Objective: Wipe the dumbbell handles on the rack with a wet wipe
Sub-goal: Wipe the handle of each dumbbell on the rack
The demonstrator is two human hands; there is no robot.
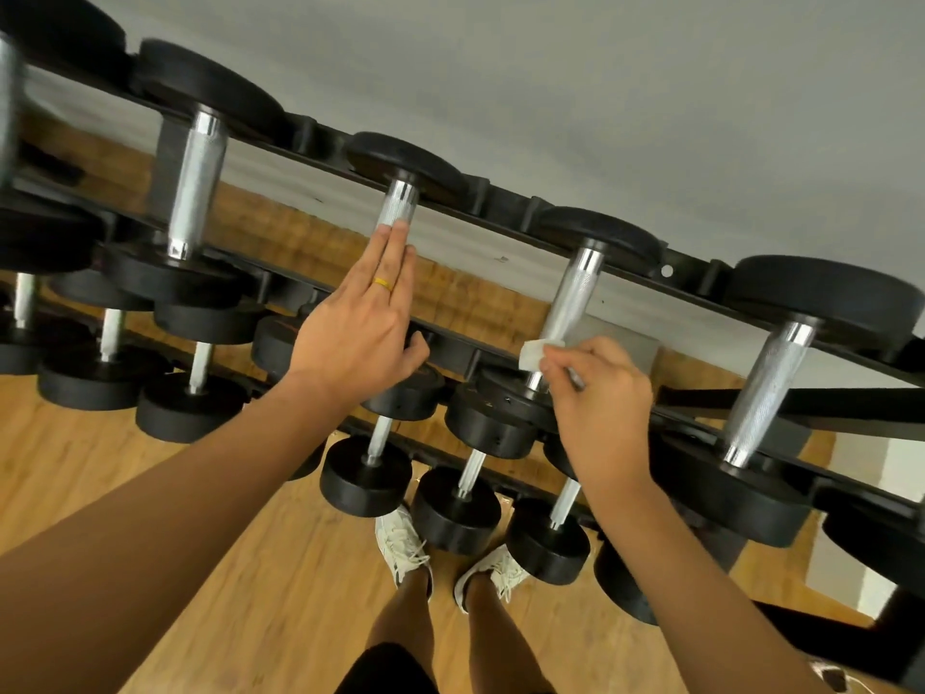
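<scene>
White wipe (533,354), pinched in the right hand (595,393), meets the near end of the handle (575,293), whose axis runs far; the flat left hand (360,323) touches the next handle (400,205) left.

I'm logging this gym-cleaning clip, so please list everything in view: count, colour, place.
dumbbells: at least five on the top tier, more below; black heads, chrome handles; on the rack
rack: one, black, against the wall
wet wipe: one, white, against a top-tier handle
floor: one, brown wood, underfoot
wall: one, grey, behind the rack
shoes: two, white, on the floor
ring: one, yellow, on a left finger
left grip: straight fingers touch a top-tier handle
right grip: pinches the wet wipe
</scene>
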